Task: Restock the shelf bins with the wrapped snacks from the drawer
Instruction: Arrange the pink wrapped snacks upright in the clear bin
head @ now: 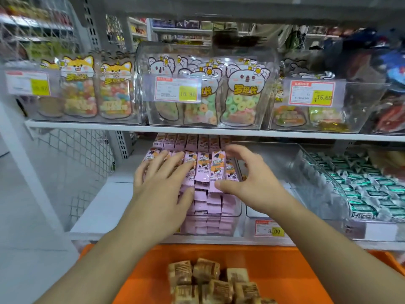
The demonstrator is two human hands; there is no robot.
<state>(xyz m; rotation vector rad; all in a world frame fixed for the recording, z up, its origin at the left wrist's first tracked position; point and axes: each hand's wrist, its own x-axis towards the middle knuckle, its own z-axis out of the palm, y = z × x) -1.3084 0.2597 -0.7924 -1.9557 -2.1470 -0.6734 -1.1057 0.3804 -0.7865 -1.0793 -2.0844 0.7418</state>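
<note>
1. We are in a shop, looking at a white shelf (122, 194) with a grey mesh wall on its left side. More shelves with goods show far behind, but they are blurry.
2. On the upper shelf (197, 130) stand clear bins full of candy bags. Some bags look like orange foxes (77, 84) and some look like white koalas (243, 93). Price tags (177, 88) with yellow patches hang on the fronts of these bins.
3. On the lower shelf we see a clear bin (238, 207) packed with pink wrapped snacks (210, 194). They stand in rows and stack down to the bottom of the bin.
4. Just right of it sits another clear bin (317, 183) holding green and silver wrapped snacks (361, 189). A small price tag (269, 229) sits below, between the two bins.
5. Down at the bottom of our view is an orange drawer (285, 270). A little pile of brown wrapped snacks (210, 281) lies in it.
6. Our left hand (162, 183) reaches up over the drawer. It lies flat on the left part of the pink snacks, with its fingers (175, 159) straight and spread, grasping nothing.
7. Our right hand (247, 174) is over the right part of the same bin. Its fingers are loosely bent and released, and its thumb touches a pink wrapper.
8. Both bare arms cross in front of the drawer and hide part of the shelf edge.
</note>
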